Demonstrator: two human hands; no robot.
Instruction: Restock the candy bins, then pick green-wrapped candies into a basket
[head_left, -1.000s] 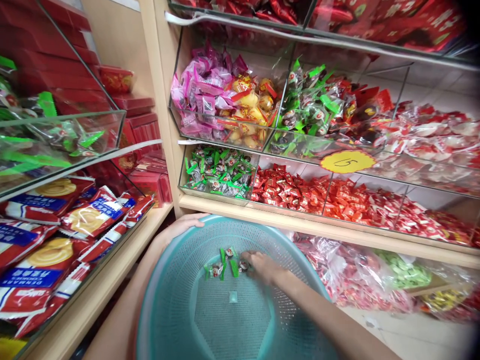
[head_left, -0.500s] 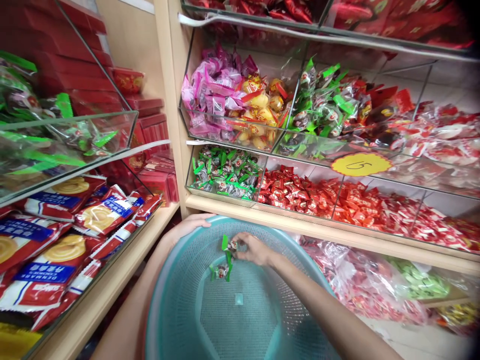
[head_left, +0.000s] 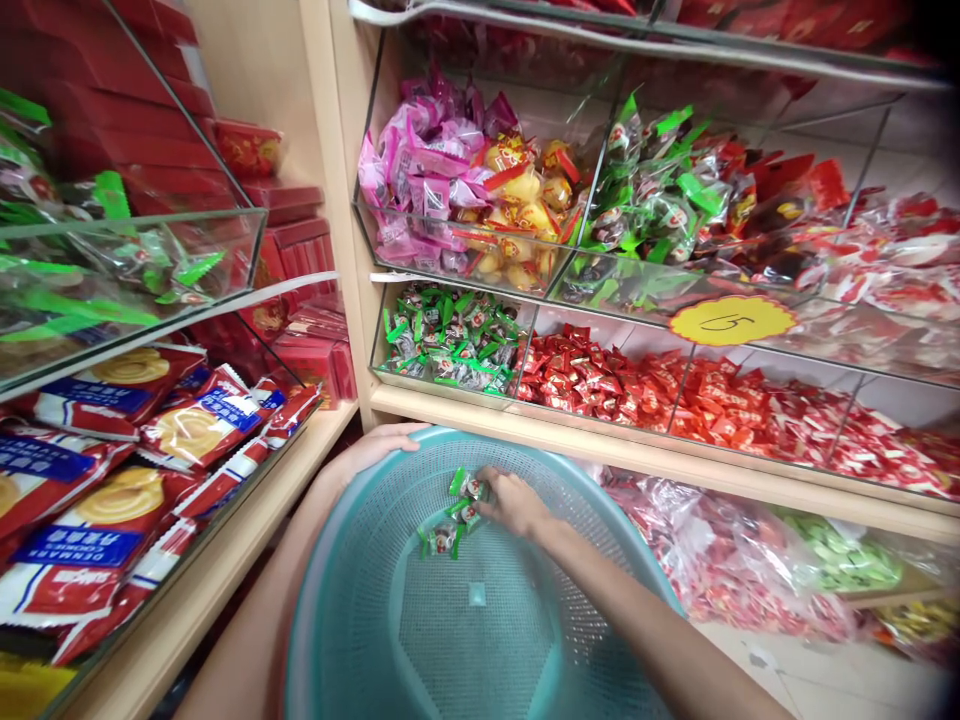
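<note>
I've got right hand [head_left: 514,500] fingers pinching light, crinkly, slippery candies [head_left: 466,488] by their wrappers in the basket [head_left: 360,590]; left hand [head_left: 375,447] fingers curled over its far rim.

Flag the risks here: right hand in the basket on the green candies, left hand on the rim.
1. The right hand pinches only a few green-wrapped candies; one lies loose below it. A light grip could drop more.
2. The teal basket hangs from the left hand on its far rim alone, so it may tip.
3. The basket sits close under the wooden shelf edge; lifting could knock it.
</note>
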